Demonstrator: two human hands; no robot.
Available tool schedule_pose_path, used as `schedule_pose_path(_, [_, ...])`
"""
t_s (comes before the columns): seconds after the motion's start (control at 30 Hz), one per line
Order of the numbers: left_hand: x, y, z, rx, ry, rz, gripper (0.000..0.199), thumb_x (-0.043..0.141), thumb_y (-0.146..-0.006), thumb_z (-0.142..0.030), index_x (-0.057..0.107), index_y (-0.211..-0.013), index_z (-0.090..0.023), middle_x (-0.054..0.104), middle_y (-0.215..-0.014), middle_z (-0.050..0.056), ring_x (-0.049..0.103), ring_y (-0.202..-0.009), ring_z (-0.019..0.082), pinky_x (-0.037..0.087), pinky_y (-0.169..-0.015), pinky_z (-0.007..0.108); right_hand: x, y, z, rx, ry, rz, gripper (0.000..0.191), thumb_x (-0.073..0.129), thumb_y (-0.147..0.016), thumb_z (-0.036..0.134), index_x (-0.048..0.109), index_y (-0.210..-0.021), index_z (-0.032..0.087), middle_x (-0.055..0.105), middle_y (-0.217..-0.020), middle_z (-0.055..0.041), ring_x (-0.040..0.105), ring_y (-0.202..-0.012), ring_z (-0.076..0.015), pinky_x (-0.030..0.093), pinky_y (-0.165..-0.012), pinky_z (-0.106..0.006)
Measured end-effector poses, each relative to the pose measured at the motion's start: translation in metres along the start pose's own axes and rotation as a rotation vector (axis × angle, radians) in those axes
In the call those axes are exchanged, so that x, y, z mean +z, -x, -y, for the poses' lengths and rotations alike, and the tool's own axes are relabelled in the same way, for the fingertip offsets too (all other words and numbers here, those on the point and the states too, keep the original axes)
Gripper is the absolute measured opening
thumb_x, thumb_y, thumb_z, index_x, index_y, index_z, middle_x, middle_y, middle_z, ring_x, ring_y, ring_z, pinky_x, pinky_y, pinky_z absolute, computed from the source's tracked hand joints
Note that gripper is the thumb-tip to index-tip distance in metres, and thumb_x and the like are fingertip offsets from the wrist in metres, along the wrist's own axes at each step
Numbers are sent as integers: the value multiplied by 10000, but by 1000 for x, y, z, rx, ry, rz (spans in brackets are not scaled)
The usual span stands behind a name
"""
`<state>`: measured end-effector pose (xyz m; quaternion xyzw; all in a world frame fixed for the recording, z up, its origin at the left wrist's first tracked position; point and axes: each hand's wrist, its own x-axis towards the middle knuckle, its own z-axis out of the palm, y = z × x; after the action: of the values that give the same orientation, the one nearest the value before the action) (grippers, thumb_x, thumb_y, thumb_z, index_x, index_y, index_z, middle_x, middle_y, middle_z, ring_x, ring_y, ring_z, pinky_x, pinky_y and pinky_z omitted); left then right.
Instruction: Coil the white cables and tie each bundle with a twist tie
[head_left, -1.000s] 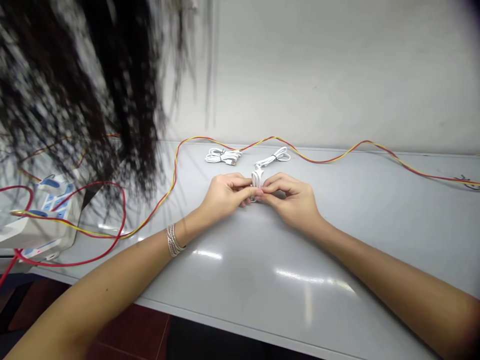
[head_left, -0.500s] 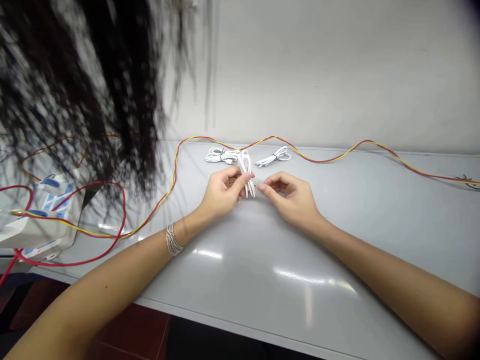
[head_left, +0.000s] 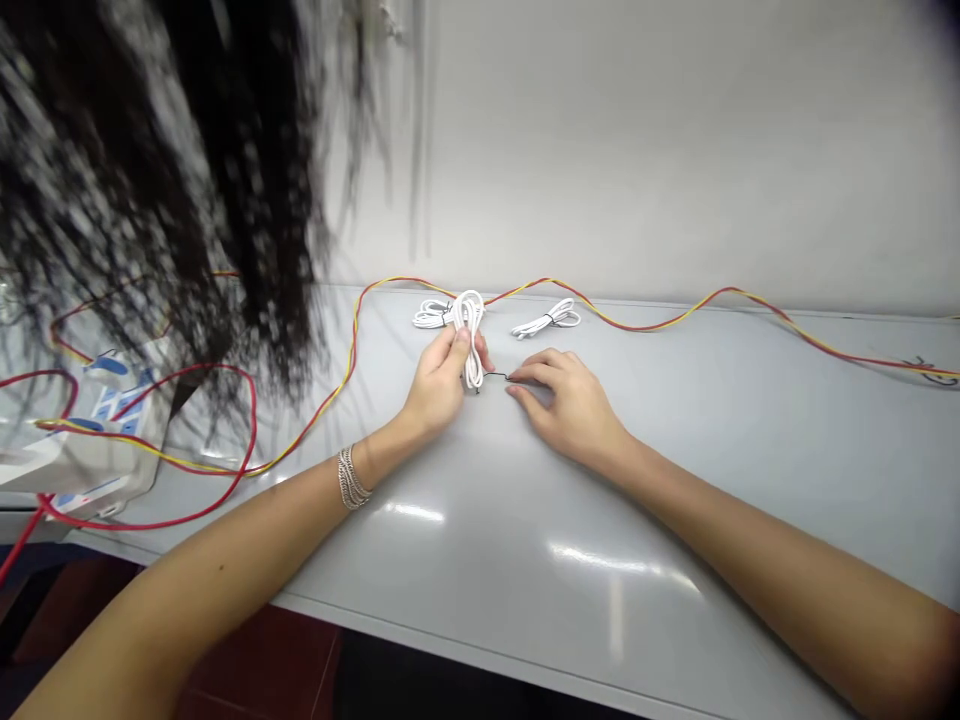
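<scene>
A looped white cable bundle (head_left: 469,340) is held upright in the left hand (head_left: 439,387), just above the grey surface (head_left: 525,570) and near its middle, with the fingers closed firmly around the bundle's lower part. A thin black wire tie (head_left: 495,375) runs rightward from the bundle to the right hand (head_left: 574,405). The right fingers (head_left: 529,372) are drawn narrow at the tie's end, but whether it is actually pinched cannot be told.

The step in hand is judged to be the securing of the bundle, and the next move would seem to call for the tie to be wrapped around the loops and twisted. Two coiled white cables (head_left: 433,317) (head_left: 546,320) lie on the far side, each apparently tied already. A red-and-yellow twin wire (head_left: 637,322) runs along the far edge.

Much of the left of the view is blurred by hanging dark hair (head_left: 187,150), and the bundle's lower end is partly hidden by the left hand.
</scene>
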<state>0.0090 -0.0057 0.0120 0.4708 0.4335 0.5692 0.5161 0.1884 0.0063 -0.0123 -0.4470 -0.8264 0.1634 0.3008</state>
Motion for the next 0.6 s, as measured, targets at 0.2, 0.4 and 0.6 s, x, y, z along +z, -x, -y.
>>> schedule_pose_path(0.2, [4, 2, -5, -6, -23, 1, 287, 449, -979, -412, 445, -826, -170, 434, -613, -47, 448, -469, 59, 364, -480, 185, -2, -3, 1, 52, -75, -52, 117, 597, -849, 178, 712, -840, 192, 707, -889, -56, 606, -850, -204, 498, -796, -353])
schedule_pose_path(0.4, [2, 0, -4, -65, 6, -67, 286, 484, -951, -405, 453, -789, -171, 352, -601, -53, 318, -459, 50, 244, -425, 180, -4, -2, 6, 146, -151, -160, 77, 587, -801, 182, 665, -800, 185, 688, -798, -30, 626, -732, -161, 488, -709, -301])
schedule_pose_path(0.6, [4, 13, -6, 9, -181, 116, 426, 421, -958, -445, 588, -726, -129, 397, -587, -9, 327, -525, 73, 269, -496, 220, -9, -6, 9, 331, -336, -194, 81, 620, -782, 257, 658, -758, 189, 702, -764, -31, 645, -707, -173, 502, -683, -312])
